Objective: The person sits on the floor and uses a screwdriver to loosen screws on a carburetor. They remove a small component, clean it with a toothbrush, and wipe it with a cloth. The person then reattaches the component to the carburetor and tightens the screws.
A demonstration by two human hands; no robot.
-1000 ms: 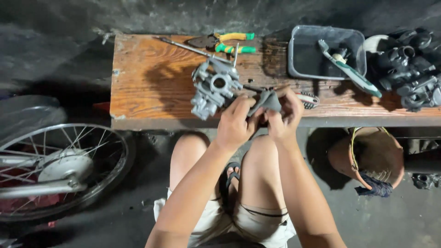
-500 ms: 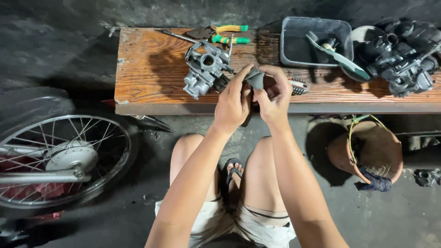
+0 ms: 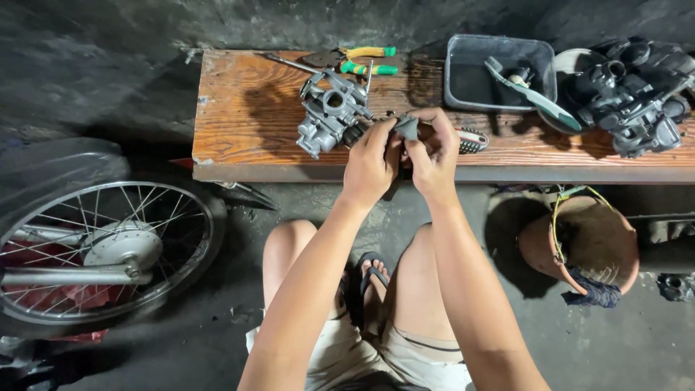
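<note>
Fingers (image 3: 381, 137) of both hands pinch 1 small grey metal part (image 3: 407, 127), held up just above the worn wooden bench (image 3: 246, 123) so it sits square under the person's eyes. The left hand (image 3: 369, 163) closes on it from one side and the right hand (image 3: 434, 156) from the other, thumbs tucked beneath, a grip that looks meant to steady the piece while it is turned or inspected. Just to the left, almost touching the left knuckles, a silver cast-metal carburettor body (image 3: 331, 114) rests on the bench, close enough to reach without leaning. Behind it lie pliers with green and yellow handles (image 3: 365, 61), and beside the right hand sits a small wire brush (image 3: 472, 140). Farther right stands a dark grey plastic tray (image 3: 463, 80) holding a green-handled toothbrush (image 3: 532, 94), then a cluster of dark engine parts (image 3: 633, 94). On the floor, a spoked motorcycle wheel (image 3: 101, 250) lies at the left and a brown clay pot (image 3: 586, 250) at the right.
</note>
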